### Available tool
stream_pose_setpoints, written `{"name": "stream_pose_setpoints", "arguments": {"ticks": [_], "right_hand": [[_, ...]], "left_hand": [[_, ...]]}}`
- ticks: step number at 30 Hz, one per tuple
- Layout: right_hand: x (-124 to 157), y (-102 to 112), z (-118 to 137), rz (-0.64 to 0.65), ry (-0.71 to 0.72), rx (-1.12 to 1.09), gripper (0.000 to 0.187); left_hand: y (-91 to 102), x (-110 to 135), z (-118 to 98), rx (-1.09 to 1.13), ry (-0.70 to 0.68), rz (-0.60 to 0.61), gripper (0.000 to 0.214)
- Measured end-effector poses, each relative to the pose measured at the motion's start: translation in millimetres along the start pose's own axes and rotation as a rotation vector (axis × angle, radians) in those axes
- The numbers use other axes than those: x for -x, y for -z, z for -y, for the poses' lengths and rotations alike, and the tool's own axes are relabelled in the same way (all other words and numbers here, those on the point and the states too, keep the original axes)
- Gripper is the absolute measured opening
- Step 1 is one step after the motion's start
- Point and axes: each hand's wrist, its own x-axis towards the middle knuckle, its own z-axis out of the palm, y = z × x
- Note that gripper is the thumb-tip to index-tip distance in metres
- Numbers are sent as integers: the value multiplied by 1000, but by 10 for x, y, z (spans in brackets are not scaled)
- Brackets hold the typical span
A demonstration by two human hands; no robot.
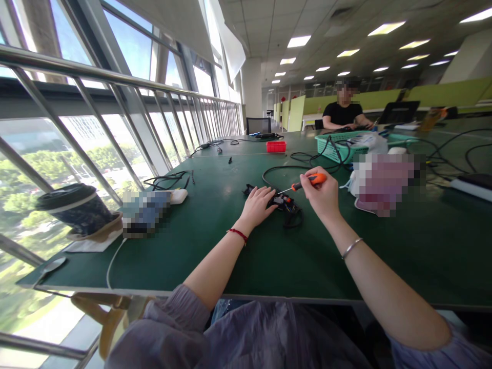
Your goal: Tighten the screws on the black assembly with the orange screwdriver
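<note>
My right hand (323, 192) is closed around the orange handle of a small screwdriver (307, 182). Its thin shaft points down-left at a small black device (286, 205) on the green table (215, 256). My left hand (258, 202) rests on the left side of that device, fingers curled over it and pressing it to the table. A black cable (277, 171) loops away behind the device. A red string circles my left wrist and a silver bangle my right.
A paper cup (79, 210) lies on a napkin at the table's left corner, beside a white charger (179, 196) and cables. Farther back are a red box (275, 146), a green basket (338, 146) and a white power strip (471, 188). A person in black (344, 110) sits at the far end.
</note>
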Motion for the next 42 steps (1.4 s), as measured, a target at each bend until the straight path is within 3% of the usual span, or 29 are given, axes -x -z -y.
{"name": "stream_pose_setpoints", "arguments": {"ticks": [14, 32, 37, 42], "right_hand": [[25, 4, 67, 46, 82, 50, 22], [32, -24, 45, 100, 67, 45, 29], [37, -34, 35, 48, 102, 58, 15], [55, -33, 23, 44, 163, 56, 28]], "left_hand": [[-24, 8, 20, 26, 51, 30, 43], [-20, 13, 7, 23, 74, 54, 44], [-24, 1, -7, 7, 75, 30, 39], [-21, -18, -9, -36, 59, 18, 35]]}}
